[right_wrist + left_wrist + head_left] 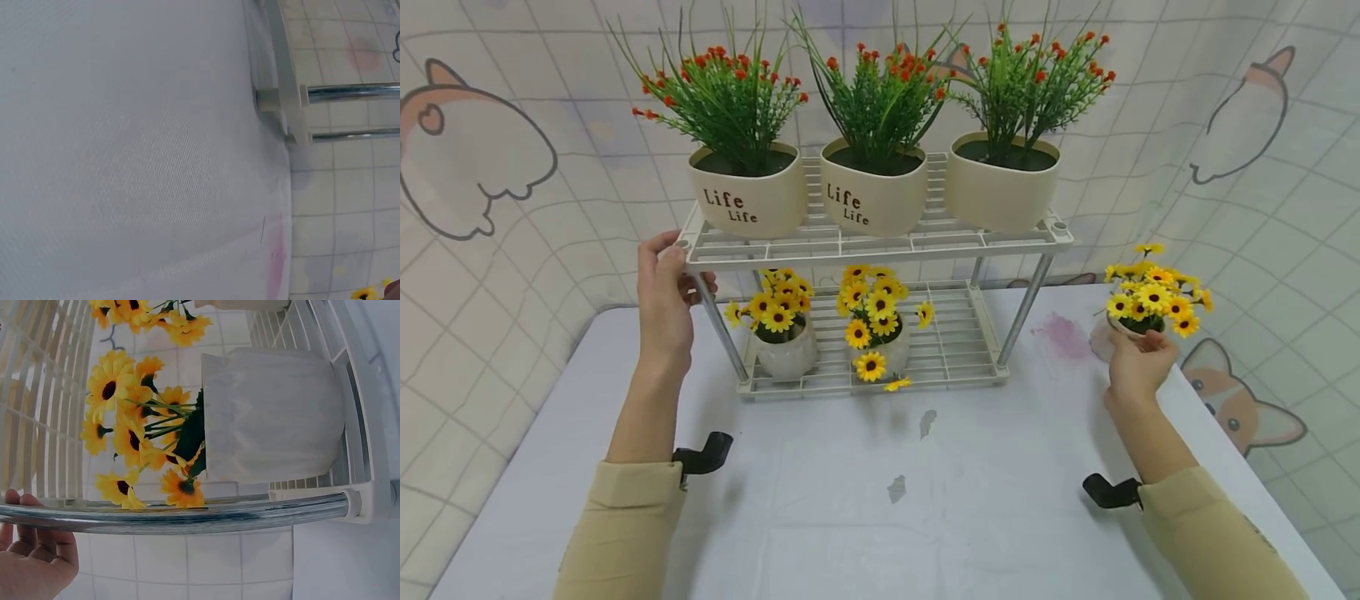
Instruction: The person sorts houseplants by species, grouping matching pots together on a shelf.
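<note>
My left hand grips the front left corner of a white two-tier wire rack, thumb on top near the metal post. In the left wrist view, curled fingers show behind that post. Out to the right of the rack, my right hand pinches the rim of a small whitish pot of yellow artificial sunflowers; fingers hide part of the pot. Only a fingertip and a bit of yellow flower enter the right wrist view, at its lower right corner.
Three cream planters with red-flowered greenery line the upper tier. Below, two whitish pots of sunflowers stand at the left and middle of the lower tier. A white cloth covers the table; a patterned curtain hangs behind.
</note>
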`<state>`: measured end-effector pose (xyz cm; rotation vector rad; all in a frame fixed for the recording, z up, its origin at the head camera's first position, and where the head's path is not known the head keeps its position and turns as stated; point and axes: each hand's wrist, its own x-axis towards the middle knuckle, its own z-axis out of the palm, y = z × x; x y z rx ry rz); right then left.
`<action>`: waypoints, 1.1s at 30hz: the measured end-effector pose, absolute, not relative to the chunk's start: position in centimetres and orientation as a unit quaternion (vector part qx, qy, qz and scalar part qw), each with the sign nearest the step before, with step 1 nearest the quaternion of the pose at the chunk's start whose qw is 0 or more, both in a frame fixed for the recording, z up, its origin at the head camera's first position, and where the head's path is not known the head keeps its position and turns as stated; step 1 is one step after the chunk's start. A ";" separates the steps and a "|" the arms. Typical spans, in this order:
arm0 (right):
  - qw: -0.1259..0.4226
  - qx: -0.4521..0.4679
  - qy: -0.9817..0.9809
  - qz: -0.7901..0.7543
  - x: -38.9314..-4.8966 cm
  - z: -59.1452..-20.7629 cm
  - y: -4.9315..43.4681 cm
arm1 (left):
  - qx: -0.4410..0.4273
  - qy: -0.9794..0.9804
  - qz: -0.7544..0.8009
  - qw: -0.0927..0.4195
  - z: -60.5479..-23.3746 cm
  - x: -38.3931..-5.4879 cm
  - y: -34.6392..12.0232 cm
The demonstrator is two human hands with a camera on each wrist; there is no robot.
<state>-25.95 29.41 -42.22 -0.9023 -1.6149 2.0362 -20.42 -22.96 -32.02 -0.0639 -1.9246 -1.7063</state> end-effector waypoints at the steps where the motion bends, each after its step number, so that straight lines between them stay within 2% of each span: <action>1: 0.198 -0.322 -0.576 0.724 -26.0 -42.3 29.6 | -0.026 -0.716 -0.638 0.281 -32.0 -20.4 -23.0; 10: 0.219 -0.326 -0.595 0.702 -26.6 -42.5 30.6 | -0.040 -0.709 -0.645 0.283 -31.9 -20.6 -23.0; 15: 0.188 -0.320 -0.624 0.687 -26.9 -42.8 31.1 | -0.034 -0.712 -0.643 0.280 -31.8 -20.5 -23.1; 33: 0.164 -0.330 -0.638 0.676 -28.4 -44.0 32.1 | -0.040 -0.707 -0.647 0.282 -32.2 -20.7 -23.1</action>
